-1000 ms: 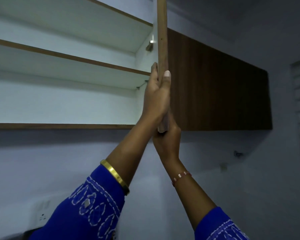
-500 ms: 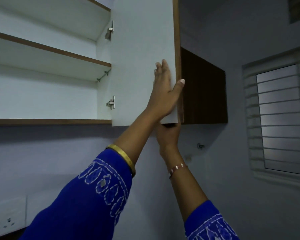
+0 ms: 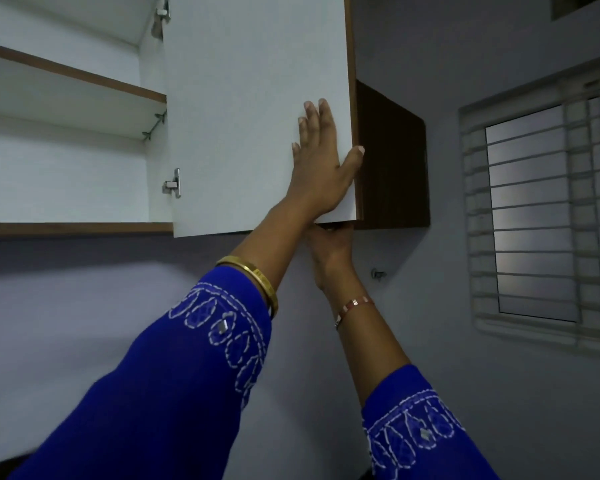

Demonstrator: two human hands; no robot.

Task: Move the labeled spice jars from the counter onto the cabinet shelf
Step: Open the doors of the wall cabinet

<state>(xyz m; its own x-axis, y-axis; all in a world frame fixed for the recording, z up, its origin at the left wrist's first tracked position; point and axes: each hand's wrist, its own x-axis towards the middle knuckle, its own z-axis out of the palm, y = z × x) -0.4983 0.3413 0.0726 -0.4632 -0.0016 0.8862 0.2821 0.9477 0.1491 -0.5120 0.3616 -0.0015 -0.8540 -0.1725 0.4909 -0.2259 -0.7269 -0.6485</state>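
I see the left hand (image 3: 321, 168) laid flat on the white inner face of the open cabinet door (image 3: 250, 109), its fingers (image 3: 312, 123) straight and close together, with the thumb hooked over the door's brown wood-grain outer edge. The right hand (image 3: 331, 244) sits just below, at the door's bottom corner; from here its fingers are hidden behind the panel, so I cannot tell whether they curl round the edge or merely press it, though it looks like a grip from underneath. A gold bangle (image 3: 257, 275) rings the left wrist above a blue embroidered sleeve (image 3: 174, 375); a thin red and white bracelet (image 3: 354, 306) circles the right wrist. To the left, the white cabinet shelf with a brown front strip (image 3: 73, 74) stands exposed, its lower compartment beneath it, and a metal hinge (image 3: 173, 183) holds the door. No labeled spice jars show anywhere in this view. A barred window (image 3: 541, 209) is on the right wall.
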